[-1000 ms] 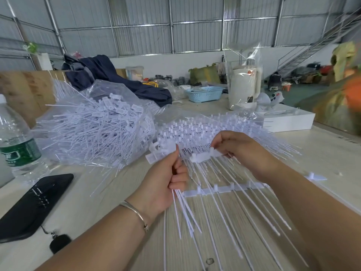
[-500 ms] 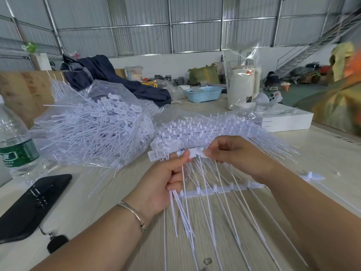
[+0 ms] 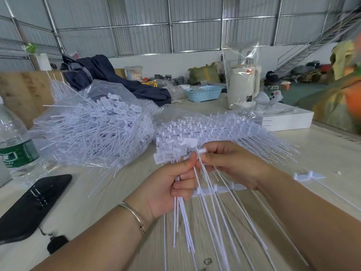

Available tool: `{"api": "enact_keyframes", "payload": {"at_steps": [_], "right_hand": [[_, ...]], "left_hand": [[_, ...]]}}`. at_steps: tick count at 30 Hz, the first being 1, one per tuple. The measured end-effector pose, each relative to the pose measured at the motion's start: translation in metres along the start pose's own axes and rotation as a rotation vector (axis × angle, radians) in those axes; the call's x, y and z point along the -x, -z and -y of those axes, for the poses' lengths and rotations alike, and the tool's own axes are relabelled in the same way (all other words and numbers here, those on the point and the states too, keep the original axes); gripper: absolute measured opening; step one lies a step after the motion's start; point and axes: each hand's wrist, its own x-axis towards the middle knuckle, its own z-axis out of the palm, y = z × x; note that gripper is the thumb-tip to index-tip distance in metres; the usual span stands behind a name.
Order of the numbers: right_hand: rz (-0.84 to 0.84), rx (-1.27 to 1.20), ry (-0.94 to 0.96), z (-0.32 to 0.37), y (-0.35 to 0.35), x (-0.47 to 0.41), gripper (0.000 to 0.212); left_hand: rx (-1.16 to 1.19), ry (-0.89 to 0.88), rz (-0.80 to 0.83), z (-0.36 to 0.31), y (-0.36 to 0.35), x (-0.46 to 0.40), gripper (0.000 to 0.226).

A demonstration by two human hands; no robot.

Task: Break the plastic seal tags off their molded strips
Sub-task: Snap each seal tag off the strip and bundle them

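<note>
Over the table (image 3: 82,194), left hand (image 3: 166,184) fingers clutching one bundle of seal tags (image 3: 172,151), right hand (image 3: 230,163) fingers pinching one molded strip (image 3: 201,151)

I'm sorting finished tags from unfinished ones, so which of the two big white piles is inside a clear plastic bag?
The left pile, beside the water bottle, sits in a clear bag; the pile behind the hands lies fanned out in rows.

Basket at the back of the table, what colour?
Light blue basket, perforated sides; head view, the only one.
</note>
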Motion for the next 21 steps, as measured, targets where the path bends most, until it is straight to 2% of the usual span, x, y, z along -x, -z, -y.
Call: {"api": "enact_keyframes", "payload": {"at_steps": [4,8,11,15,18,21], "right_hand": [[-0.096,0.031,0.012,0.005,-0.002,0.000,0.039],[-0.271,0.110,0.018,0.005,0.009,0.000,0.034],[-0.255,0.131,0.011,0.005,0.018,0.000,0.026],[-0.183,0.136,-0.009,0.005,0.026,0.000,0.017],[-0.207,0.109,-0.020,0.006,0.039,0.001,0.012],[-0.256,0.068,-0.061,0.001,0.045,0.001,0.031]], "left_hand": [[0.017,-0.068,-0.043,-0.003,-0.001,-0.002,0.026],[-0.062,-0.072,-0.210,-0.007,0.001,-0.005,0.033],[-0.113,-0.053,-0.267,-0.003,0.002,-0.006,0.033],[-0.218,-0.015,-0.253,-0.001,-0.001,-0.005,0.034],[-0.293,-0.020,-0.255,-0.005,0.001,-0.002,0.034],[-0.282,-0.070,-0.264,-0.006,0.002,0.000,0.033]]}}
